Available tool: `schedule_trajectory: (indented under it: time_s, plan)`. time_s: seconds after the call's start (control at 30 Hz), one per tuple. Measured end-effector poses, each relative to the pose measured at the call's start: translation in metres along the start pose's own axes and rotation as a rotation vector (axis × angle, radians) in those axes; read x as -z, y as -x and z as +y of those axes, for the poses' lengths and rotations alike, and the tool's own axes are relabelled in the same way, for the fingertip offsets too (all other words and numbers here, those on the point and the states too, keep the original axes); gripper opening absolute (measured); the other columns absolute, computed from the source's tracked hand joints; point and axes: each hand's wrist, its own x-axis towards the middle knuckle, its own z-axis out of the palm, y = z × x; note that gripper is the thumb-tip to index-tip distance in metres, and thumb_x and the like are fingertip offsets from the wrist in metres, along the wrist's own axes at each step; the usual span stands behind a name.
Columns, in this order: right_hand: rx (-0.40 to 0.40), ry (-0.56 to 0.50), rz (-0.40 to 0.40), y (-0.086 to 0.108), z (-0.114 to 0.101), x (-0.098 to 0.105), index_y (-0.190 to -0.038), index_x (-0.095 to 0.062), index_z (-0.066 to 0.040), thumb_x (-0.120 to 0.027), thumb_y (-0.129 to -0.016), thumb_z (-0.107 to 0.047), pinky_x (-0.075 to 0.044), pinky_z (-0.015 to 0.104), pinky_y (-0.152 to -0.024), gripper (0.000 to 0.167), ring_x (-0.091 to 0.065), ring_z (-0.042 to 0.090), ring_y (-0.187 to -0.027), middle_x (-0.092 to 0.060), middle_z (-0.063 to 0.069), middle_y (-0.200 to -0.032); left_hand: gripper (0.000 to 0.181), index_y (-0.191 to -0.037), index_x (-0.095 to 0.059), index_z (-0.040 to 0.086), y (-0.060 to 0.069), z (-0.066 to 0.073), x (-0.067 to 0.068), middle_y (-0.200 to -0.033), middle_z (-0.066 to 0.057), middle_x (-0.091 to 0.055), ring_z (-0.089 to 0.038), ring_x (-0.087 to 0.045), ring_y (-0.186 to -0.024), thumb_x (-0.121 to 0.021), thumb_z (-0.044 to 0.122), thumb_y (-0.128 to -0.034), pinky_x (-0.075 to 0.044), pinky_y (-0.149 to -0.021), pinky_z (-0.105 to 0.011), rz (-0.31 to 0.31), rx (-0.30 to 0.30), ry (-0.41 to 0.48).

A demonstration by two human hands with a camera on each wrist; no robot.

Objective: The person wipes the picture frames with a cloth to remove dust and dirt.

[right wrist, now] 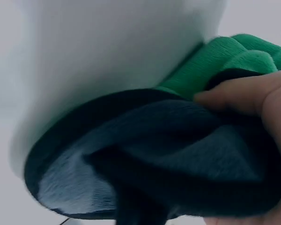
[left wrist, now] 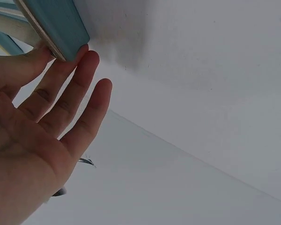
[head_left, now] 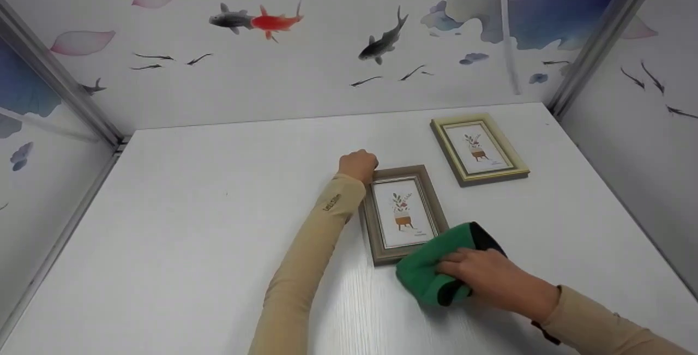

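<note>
A brown picture frame (head_left: 402,212) with a potted-plant print lies face up on the white table. My left hand (head_left: 358,166) pinches its far left corner; in the left wrist view the thumb and fingertips meet at the frame's edge (left wrist: 68,28), while the little finger extends free. My right hand (head_left: 488,276) grips a bunched green cloth (head_left: 436,259) with dark trim, which covers the frame's near right corner. Up close in the right wrist view, the cloth's folded grey-blue underside (right wrist: 178,140) shows, and much of the right hand is out of view.
A second picture frame (head_left: 521,164), gold-edged with a similar print, lies farther back on the right. The white table (head_left: 191,235) is bounded by a back wall (head_left: 322,71) and side panels printed with fish and petals. Metal posts (head_left: 605,44) stand at the corners.
</note>
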Motion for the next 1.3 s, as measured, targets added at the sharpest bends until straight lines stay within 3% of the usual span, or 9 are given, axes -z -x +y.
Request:
schedule_trajectory:
  time_s: [0.17,0.3,0.4,0.53,0.67,0.9,1.07,1.2,1.3]
  plan:
    - [0.063,-0.023,0.003,0.023,0.026,0.011,-0.110,-0.067,-0.010,-0.082,-0.067,0.006,-0.054,0.033,-0.069,0.049,-0.061,0.017,-0.096,-0.066,0.001,-0.104,0.020,-0.108,-0.074,0.011,0.009,0.010,-0.007,-0.101,-0.007,-0.069,-0.023,-0.065,-0.094,-0.058,0.012,-0.0964,-0.052,-0.082,-0.041,0.071,0.008,-0.187]
    - [0.037,-0.098,0.062,0.039,0.041,0.020,-0.112,-0.066,-0.012,-0.075,-0.063,0.019,-0.055,0.038,-0.074,0.059,-0.062,0.019,-0.098,-0.065,0.001,-0.107,0.023,-0.114,-0.071,0.009,0.027,0.028,-0.012,-0.114,-0.012,-0.066,-0.028,-0.059,-0.109,-0.055,0.013,-0.0980,-0.047,-0.091,-0.045,0.150,-0.042,-0.351]
    - [-0.030,-0.127,0.113,0.043,0.048,0.031,-0.114,-0.065,-0.013,-0.070,-0.060,0.025,-0.055,0.040,-0.073,0.066,-0.061,0.019,-0.097,-0.065,0.002,-0.110,0.024,-0.111,-0.071,0.010,0.054,0.043,-0.013,-0.109,-0.010,-0.066,-0.025,-0.060,-0.103,-0.054,0.022,-0.0996,-0.050,-0.085,-0.040,0.211,-0.130,-0.381]
    - [-0.116,-0.099,0.180,0.040,0.054,0.046,-0.115,-0.064,-0.014,-0.067,-0.059,0.029,-0.053,0.043,-0.074,0.071,-0.061,0.019,-0.097,-0.065,0.002,-0.111,0.017,-0.103,-0.072,0.014,0.101,0.064,-0.015,-0.095,-0.002,-0.066,-0.017,-0.061,-0.084,-0.061,0.024,-0.0955,-0.051,-0.069,-0.030,0.263,-0.322,-0.356]
    - [-0.155,-0.050,0.248,0.028,0.059,0.052,-0.117,-0.064,-0.012,-0.066,-0.058,0.030,-0.053,0.045,-0.074,0.072,-0.061,0.022,-0.096,-0.065,0.005,-0.110,0.014,-0.103,-0.073,0.016,0.138,0.082,-0.023,-0.095,-0.001,-0.066,-0.014,-0.062,-0.079,-0.067,0.018,-0.0904,-0.052,-0.064,-0.027,0.323,-0.501,-0.382]
    - [-0.175,0.000,0.367,-0.005,0.065,0.050,-0.118,-0.062,-0.006,-0.066,-0.061,0.027,-0.053,0.049,-0.070,0.065,-0.062,0.030,-0.090,-0.065,0.017,-0.108,0.012,-0.102,-0.069,0.017,0.152,0.094,-0.044,-0.094,0.002,-0.067,-0.012,-0.063,-0.076,-0.061,0.018,-0.0929,-0.051,-0.065,-0.025,0.455,-0.582,-0.520]
    - [-0.067,0.045,0.379,-0.035,0.062,0.054,-0.120,-0.062,-0.006,-0.072,-0.059,0.026,-0.053,0.052,-0.075,0.070,-0.061,0.035,-0.101,-0.063,0.016,-0.114,0.011,-0.096,-0.067,0.019,0.156,0.088,-0.050,-0.088,0.004,-0.065,-0.012,-0.062,-0.072,-0.056,0.018,-0.0949,-0.050,-0.063,-0.026,0.513,-0.622,-0.536]
    - [0.129,0.065,0.349,-0.066,0.048,0.053,-0.119,-0.063,-0.009,-0.081,-0.061,0.017,-0.050,0.051,-0.086,0.066,-0.057,0.033,-0.113,-0.063,0.010,-0.118,0.009,-0.087,-0.062,0.023,0.160,0.081,-0.051,-0.078,0.009,-0.058,-0.009,-0.055,-0.063,-0.057,0.019,-0.0938,-0.044,-0.052,-0.022,0.521,-0.637,-0.523]
    - [0.283,0.061,0.267,-0.097,0.035,0.047,-0.119,-0.064,-0.011,-0.081,-0.068,0.009,-0.045,0.047,-0.095,0.058,-0.054,0.028,-0.118,-0.063,0.006,-0.120,0.007,-0.089,-0.061,0.024,0.164,0.080,-0.050,-0.079,0.009,-0.057,-0.008,-0.052,-0.062,-0.057,0.021,-0.0935,-0.040,-0.048,-0.021,0.481,-0.653,-0.498]
